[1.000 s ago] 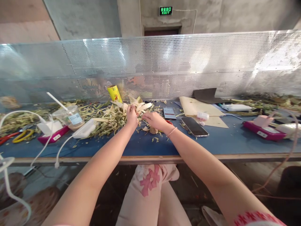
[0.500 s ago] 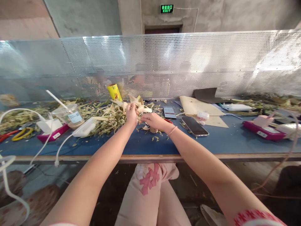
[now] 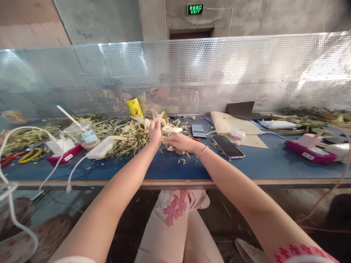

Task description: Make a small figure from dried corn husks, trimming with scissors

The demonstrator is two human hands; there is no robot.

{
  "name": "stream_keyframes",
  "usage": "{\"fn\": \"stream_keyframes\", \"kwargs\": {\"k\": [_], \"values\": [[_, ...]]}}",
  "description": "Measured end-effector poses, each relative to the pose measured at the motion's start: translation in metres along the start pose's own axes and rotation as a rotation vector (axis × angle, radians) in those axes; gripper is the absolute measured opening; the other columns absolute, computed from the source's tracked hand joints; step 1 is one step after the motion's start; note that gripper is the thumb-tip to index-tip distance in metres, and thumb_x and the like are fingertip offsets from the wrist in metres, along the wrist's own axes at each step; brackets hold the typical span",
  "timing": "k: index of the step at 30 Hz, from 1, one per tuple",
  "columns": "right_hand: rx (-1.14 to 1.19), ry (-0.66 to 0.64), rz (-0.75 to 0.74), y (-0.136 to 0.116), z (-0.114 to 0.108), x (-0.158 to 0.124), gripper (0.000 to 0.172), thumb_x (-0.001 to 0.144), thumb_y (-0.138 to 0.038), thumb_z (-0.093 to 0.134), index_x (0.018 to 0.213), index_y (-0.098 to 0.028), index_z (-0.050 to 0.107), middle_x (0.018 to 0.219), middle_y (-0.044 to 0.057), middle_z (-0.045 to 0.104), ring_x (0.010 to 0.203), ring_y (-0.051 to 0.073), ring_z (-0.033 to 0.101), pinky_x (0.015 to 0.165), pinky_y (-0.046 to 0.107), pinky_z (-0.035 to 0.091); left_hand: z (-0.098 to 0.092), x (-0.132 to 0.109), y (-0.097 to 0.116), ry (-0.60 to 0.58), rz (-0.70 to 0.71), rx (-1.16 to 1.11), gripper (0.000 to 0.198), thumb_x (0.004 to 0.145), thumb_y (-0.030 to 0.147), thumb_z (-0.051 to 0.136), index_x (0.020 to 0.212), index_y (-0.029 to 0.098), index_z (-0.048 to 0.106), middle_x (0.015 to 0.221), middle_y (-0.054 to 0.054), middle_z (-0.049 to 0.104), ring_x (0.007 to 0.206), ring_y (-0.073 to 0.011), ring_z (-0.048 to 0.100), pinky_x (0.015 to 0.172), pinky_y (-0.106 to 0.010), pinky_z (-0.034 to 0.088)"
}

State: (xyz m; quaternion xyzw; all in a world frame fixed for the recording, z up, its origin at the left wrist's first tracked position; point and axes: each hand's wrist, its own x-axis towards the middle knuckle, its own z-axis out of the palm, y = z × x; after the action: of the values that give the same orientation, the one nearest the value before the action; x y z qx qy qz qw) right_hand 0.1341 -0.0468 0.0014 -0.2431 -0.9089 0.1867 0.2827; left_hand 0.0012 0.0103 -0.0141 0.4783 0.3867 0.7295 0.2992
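My left hand [image 3: 155, 133] is closed, its fingers pinched around a pale, dried plant piece [image 3: 172, 129] that sticks out to the right. My right hand [image 3: 178, 141] is beside it, palm down, fingertips bent in close to my left hand. What those right fingertips pinch, if anything, is hidden. A heap of dried greenish-yellow plant strips [image 3: 127, 140] lies to the left of and behind my left hand. Loose scraps [image 3: 181, 160] lie in front of my right hand. Something red, partly covered by that hand, shows behind it.
A yellow can-like cylinder [image 3: 135, 107] stands behind the heap. At left are a plastic cup [image 3: 89, 136] with a straw, a white adapter [image 3: 101, 148] and yellow-handled scissors [image 3: 30, 155]. To the right lie a phone [image 3: 228, 147], a small white bottle [image 3: 237, 135] and beige paper [image 3: 233, 123].
The pale piece's free end has shifted slightly right and down. Both hands stay nearly in place, and the whole view has moved slightly.
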Motion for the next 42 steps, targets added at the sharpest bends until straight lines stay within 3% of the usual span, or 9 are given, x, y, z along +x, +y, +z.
{"fn": "stream_keyframes", "kwargs": {"k": [7, 11, 18, 23, 27, 32, 36, 42], "values": [[-0.020, 0.473, 0.284, 0.014, -0.006, 0.001, 0.023, 0.079, -0.024, 0.041, 0.069, -0.015, 0.059, 0.055, -0.002, 0.050, 0.056, 0.010, 0.047, 0.059, 0.022, 0.035, -0.002, 0.008, -0.003, -0.108, -0.017, 0.006, 0.031, 0.070, 0.043, 0.059, 0.059, 0.018, 0.045, 0.047, 0.006, 0.036, 0.043, -0.0059, 0.033, 0.044, -0.021, 0.025], [-0.002, 0.632, 0.315, 0.018, -0.006, 0.001, 0.020, 0.078, -0.025, 0.041, 0.070, -0.017, 0.058, 0.055, -0.002, 0.050, 0.057, 0.011, 0.049, 0.059, 0.023, 0.038, -0.002, 0.004, -0.003, -0.135, 0.029, 0.161, 0.024, 0.069, 0.037, 0.060, 0.059, 0.017, 0.050, 0.048, 0.005, 0.041, 0.048, -0.0080, 0.038, 0.049, -0.022, 0.030], [0.041, 0.624, 0.155, 0.019, 0.000, 0.005, 0.017, 0.078, -0.024, 0.045, 0.086, -0.018, 0.060, 0.083, 0.004, 0.059, 0.062, 0.011, 0.055, 0.060, 0.024, 0.044, -0.003, -0.002, 0.000, -0.270, 0.116, 0.360, 0.026, 0.075, 0.035, 0.052, 0.056, 0.016, 0.052, 0.050, 0.002, 0.043, 0.052, -0.0103, 0.040, 0.053, -0.025, 0.031], [0.128, 0.561, 0.157, 0.019, 0.001, 0.007, 0.010, 0.075, -0.022, 0.050, 0.079, -0.018, 0.058, 0.080, 0.003, 0.059, 0.065, 0.011, 0.056, 0.064, 0.026, 0.046, -0.001, -0.003, -0.004, -0.370, 0.073, 0.263, 0.023, 0.071, 0.038, 0.056, 0.066, 0.015, 0.058, 0.058, 0.001, 0.053, 0.058, -0.0121, 0.048, 0.058, -0.025, 0.036], [0.085, 0.538, 0.222, 0.017, 0.000, 0.005, 0.013, 0.068, -0.026, 0.058, 0.074, -0.016, 0.054, 0.077, 0.001, 0.057, 0.062, 0.010, 0.052, 0.062, 0.026, 0.045, 0.000, -0.003, -0.006, -0.335, 0.051, 0.201, 0.021, 0.068, 0.037, 0.058, 0.068, 0.015, 0.058, 0.060, 0.000, 0.055, 0.059, -0.0117, 0.048, 0.057, -0.024, 0.037], [-0.020, 0.454, 0.273, 0.019, -0.001, 0.004, 0.022, 0.060, -0.018, 0.062, 0.081, -0.017, 0.054, 0.077, 0.001, 0.058, 0.064, 0.011, 0.052, 0.064, 0.026, 0.043, 0.001, -0.004, -0.002, -0.244, 0.016, 0.176, 0.015, 0.067, 0.030, 0.059, 0.068, 0.015, 0.059, 0.058, 0.000, 0.055, 0.055, -0.0112, 0.047, 0.055, -0.024, 0.037], [-0.014, 0.512, 0.282, 0.022, -0.003, 0.004, 0.008, 0.069, -0.018, 0.053, 0.077, -0.017, 0.056, 0.066, 0.000, 0.058, 0.063, 0.011, 0.053, 0.066, 0.026, 0.042, -0.001, -0.007, 0.006, -0.228, 0.136, 0.264, 0.008, 0.066, 0.024, 0.061, 0.068, 0.017, 0.058, 0.062, 0.000, 0.058, 0.058, -0.0120, 0.050, 0.060, -0.025, 0.039], [-0.085, 0.627, 0.211, 0.022, -0.008, 0.003, 0.007, 0.072, -0.016, 0.052, 0.074, -0.017, 0.058, 0.075, 0.003, 0.060, 0.072, 0.014, 0.054, 0.069, 0.026, 0.042, 0.001, -0.016, 0.015, -0.382, 0.284, 0.436, 0.004, 0.070, 0.019, 0.057, 0.072, 0.017, 0.060, 0.071, -0.002, 0.061, 0.058, -0.0120, 0.050, 0.061, -0.025, 0.039]]}}
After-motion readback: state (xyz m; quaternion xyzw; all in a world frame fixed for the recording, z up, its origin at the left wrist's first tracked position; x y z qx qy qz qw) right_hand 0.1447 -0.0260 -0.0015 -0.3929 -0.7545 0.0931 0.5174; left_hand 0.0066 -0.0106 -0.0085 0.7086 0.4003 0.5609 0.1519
